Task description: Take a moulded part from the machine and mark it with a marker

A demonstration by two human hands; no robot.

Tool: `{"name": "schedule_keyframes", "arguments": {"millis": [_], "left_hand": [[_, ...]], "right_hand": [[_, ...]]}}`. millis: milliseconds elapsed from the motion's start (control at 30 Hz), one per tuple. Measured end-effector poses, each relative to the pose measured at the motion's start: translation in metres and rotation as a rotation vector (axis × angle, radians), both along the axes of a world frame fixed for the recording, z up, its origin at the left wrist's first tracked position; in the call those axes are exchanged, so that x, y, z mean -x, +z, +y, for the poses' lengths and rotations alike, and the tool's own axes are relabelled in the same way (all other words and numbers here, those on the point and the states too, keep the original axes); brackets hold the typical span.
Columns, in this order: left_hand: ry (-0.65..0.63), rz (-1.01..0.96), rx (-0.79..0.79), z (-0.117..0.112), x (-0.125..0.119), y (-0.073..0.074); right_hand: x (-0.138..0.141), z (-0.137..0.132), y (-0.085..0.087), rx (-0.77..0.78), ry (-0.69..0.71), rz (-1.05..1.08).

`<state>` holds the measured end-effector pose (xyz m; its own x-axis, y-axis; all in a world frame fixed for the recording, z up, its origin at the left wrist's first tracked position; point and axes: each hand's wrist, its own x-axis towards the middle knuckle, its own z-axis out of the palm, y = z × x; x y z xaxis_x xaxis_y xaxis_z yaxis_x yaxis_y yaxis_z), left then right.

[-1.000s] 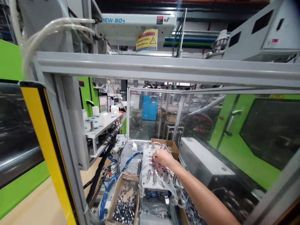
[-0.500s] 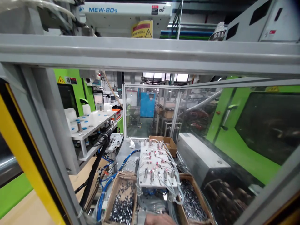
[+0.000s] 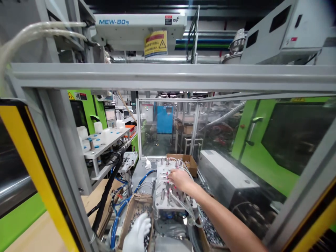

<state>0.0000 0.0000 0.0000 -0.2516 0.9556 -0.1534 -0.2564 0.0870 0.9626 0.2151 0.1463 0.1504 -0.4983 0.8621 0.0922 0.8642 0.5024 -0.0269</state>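
My right hand (image 3: 181, 180), bare, reaches forward over a metal fixture plate (image 3: 160, 206) set with several steel pins and clear pneumatic tubes. Its fingertips are down among the pins near the plate's far part, and I cannot tell whether they pinch a small part. My left hand (image 3: 137, 234), in a white glove, hangs low over a cardboard box of small metal nuts (image 3: 136, 206), with its fingers at the loose pile. Another cardboard box of metal rings (image 3: 207, 232) lies below my right forearm, partly hidden by it.
Blue hoses (image 3: 118, 217) and a black cable sleeve (image 3: 107, 185) run left of the plate. An empty-looking brown carton (image 3: 187, 162) stands behind it. A grey frame beam (image 3: 168, 75) crosses above, a yellow post (image 3: 39, 175) stands left, and a steel housing (image 3: 223, 171) stands right.
My right hand drew back to the bottom edge, then returned to the plate. My gloved left hand has come into view over the left box. The whole view has shifted slightly.
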Motion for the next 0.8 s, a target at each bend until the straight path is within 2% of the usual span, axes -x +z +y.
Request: {"name": "schedule_keyframes", "arguments": {"millis": [100, 200, 333, 467, 567, 633, 700, 800], "left_hand": [[0.058, 0.543, -0.009, 0.016, 0.015, -0.023], [0.068, 0.793, 0.06, 0.018, 0.02, -0.04], [-0.026, 0.867, 0.181, 0.017, 0.014, -0.042], [0.04, 0.936, 0.217, 0.018, 0.007, -0.036], [0.07, 0.999, 0.153, 0.013, 0.005, -0.033], [0.073, 1.044, 0.089, 0.008, 0.004, -0.033], [0.079, 1.091, 0.031, 0.003, 0.002, -0.034], [0.094, 1.143, -0.038, 0.003, 0.0, -0.037]], "right_hand": [[0.008, 0.011, -0.005, 0.011, -0.002, -0.067], [0.011, 0.009, -0.006, 0.025, 0.003, -0.102], [0.014, 0.009, -0.006, 0.045, 0.003, -0.123], [0.008, 0.004, 0.003, 0.035, -0.036, -0.075], [-0.014, -0.014, 0.014, -0.028, -0.112, 0.033], [-0.04, -0.034, 0.015, -0.056, -0.197, 0.098], [-0.069, -0.055, 0.005, -0.041, -0.308, 0.123], [-0.108, -0.086, -0.032, 0.067, -0.44, 0.089]]}}
